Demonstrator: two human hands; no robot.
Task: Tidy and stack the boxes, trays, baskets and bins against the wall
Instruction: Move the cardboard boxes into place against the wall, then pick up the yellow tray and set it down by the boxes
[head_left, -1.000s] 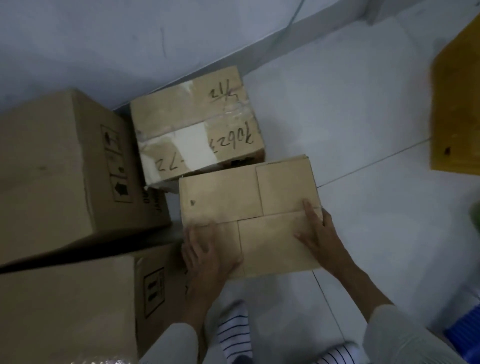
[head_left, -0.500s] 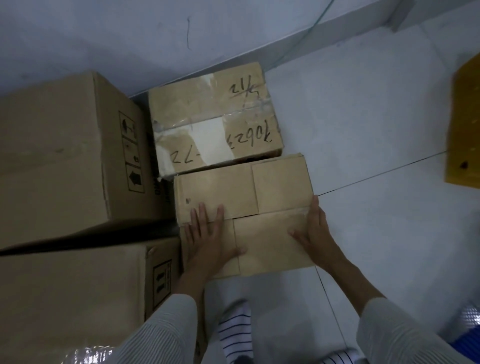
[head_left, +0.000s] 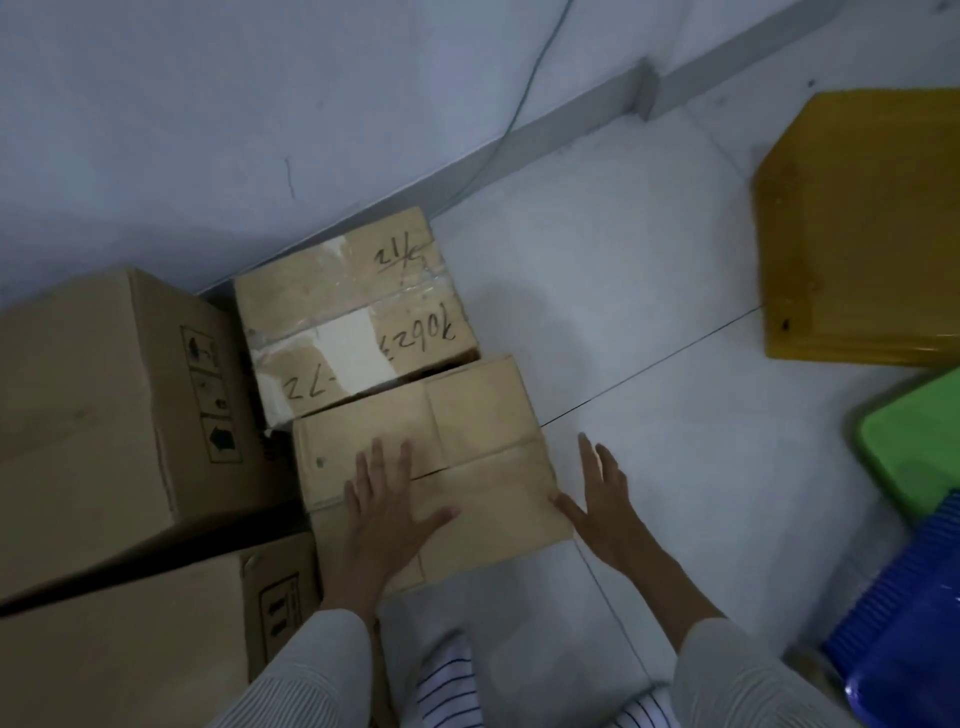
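Note:
A small cardboard box (head_left: 467, 415) with folded flaps sits on the floor in front of me. My left hand (head_left: 387, 506) lies flat on its top with fingers spread. My right hand (head_left: 605, 496) is open beside the box's right edge, its thumb touching the box's near right corner. Just behind it, a taped box with handwritten numbers (head_left: 353, 312) stands against the wall. Two large cardboard boxes are at the left, one (head_left: 104, 415) farther back and one (head_left: 145, 649) nearer to me.
A yellow tray (head_left: 857, 223) lies on the floor at the right. Below it are a green bin (head_left: 914, 447) and a blue ribbed bin (head_left: 904, 639). A cable runs down the wall (head_left: 363, 104). Bare tiled floor stretches between the boxes and the trays. My striped slippers show at the bottom.
My right hand slid off the box top and now rests at its right edge. The left hand stays flat on the box. The view shifted, bringing the green and blue bins into sight.

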